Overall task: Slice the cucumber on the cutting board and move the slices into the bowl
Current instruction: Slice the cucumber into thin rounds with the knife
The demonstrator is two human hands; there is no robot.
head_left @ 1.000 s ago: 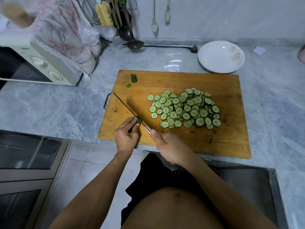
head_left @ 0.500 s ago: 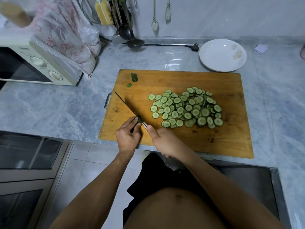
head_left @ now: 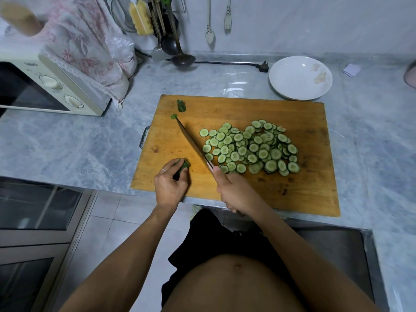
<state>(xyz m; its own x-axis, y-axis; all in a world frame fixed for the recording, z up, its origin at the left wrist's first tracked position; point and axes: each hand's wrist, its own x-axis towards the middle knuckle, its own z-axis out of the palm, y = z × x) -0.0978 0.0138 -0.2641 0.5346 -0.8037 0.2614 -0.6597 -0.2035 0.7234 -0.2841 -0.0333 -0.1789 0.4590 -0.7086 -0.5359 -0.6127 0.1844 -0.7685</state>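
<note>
A wooden cutting board (head_left: pixel 310 181) lies on the marble counter. A heap of several cucumber slices (head_left: pixel 249 146) covers its middle. My left hand (head_left: pixel 170 184) pinches a short dark green cucumber end (head_left: pixel 184 165) at the board's near left. My right hand (head_left: pixel 236 192) grips the handle of a knife (head_left: pixel 191 143), whose blade angles up and left across the board, just left of the slices. A white bowl (head_left: pixel 300 77) stands beyond the board's far right corner. Two small green cucumber scraps (head_left: pixel 181 105) lie near the board's far left corner.
A microwave (head_left: pixel 45 86) under a floral cloth stands at the left. Ladles and utensils (head_left: pixel 171 41) hang at the back wall, with a black plug and cord (head_left: pixel 262 66) on the counter. A steel sink (head_left: pixel 337 248) is below the board at right.
My left hand has pulled away to the left with the cucumber end. The knife has swung right and farther up the board, beside the slice heap.
</note>
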